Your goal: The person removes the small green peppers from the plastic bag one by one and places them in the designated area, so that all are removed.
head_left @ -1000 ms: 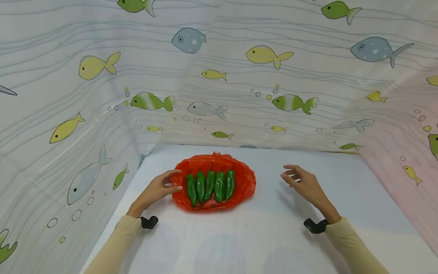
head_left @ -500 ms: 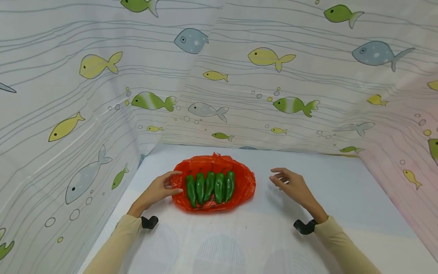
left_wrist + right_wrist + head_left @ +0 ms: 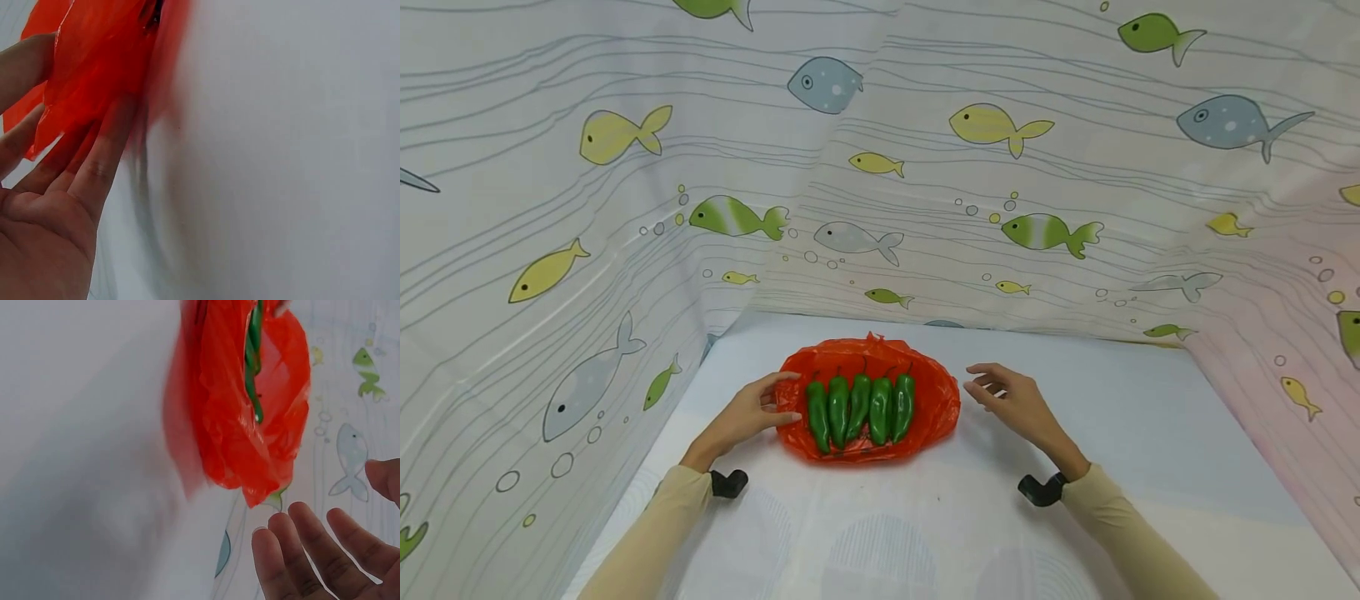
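Note:
Several green chili peppers [image 3: 861,408] lie side by side in a red plastic bag [image 3: 942,408] whose mouth is spread open. At the bag's left side is my left hand [image 3: 747,413], its thumb and index fingertip reaching over the rim. In the left wrist view, the other fingers [image 3: 100,169] are nearly straight against the bag's outer wall, and the thumb tip is hidden behind the red plastic. My right hand [image 3: 1017,403] hovers just right of the bag with fingers spread and relaxed, holding nothing. A gap separates its fingertips from the bag in the right wrist view.
The bag rests on a white table [image 3: 880,525] with faint round patterns. Fish-printed sheeting [image 3: 880,192] rises along the back and both sides. A black wrist mount [image 3: 728,483] sits on the left wrist, another black mount [image 3: 1041,490] on the right.
My right hand has moved left, from well right of the bag to close beside it. The left hand, bag and peppers have stayed in place.

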### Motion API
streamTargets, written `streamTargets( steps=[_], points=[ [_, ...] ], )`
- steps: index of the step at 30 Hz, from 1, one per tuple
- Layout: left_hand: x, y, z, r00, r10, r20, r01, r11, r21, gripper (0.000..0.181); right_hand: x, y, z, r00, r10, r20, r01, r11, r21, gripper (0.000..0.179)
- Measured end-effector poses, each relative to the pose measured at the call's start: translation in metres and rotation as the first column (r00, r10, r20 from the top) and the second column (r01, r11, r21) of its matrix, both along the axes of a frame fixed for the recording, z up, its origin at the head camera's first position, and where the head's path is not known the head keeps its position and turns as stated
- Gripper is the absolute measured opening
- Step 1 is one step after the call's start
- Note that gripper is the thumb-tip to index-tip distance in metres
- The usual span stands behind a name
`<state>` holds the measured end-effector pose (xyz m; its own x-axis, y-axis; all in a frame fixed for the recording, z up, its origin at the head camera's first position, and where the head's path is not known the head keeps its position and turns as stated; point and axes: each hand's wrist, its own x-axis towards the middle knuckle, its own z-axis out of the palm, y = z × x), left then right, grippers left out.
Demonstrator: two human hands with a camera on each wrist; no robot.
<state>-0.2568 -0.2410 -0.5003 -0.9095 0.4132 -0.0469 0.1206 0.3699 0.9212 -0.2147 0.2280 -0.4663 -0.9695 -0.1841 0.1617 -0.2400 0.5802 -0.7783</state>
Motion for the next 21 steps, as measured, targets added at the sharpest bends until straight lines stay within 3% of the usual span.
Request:
streamTargets(
  steps=[14,21],
  points=[
    [-0.003,0.005,-0.002,1.000,0.025,-0.011,-0.025,0.999,-0.038,0.074,-0.010,-0.032,-0.003,0.999,0.034,-0.021,-0.033,0.999,0.030,0.045],
    [-0.003,0.005,-0.002,0.999,0.024,-0.042,-0.027,0.997,-0.075,0.075,-0.014,-0.043,0.000,0.997,0.027,-0.075,-0.024,0.999,0.037,0.041]
  ],
)
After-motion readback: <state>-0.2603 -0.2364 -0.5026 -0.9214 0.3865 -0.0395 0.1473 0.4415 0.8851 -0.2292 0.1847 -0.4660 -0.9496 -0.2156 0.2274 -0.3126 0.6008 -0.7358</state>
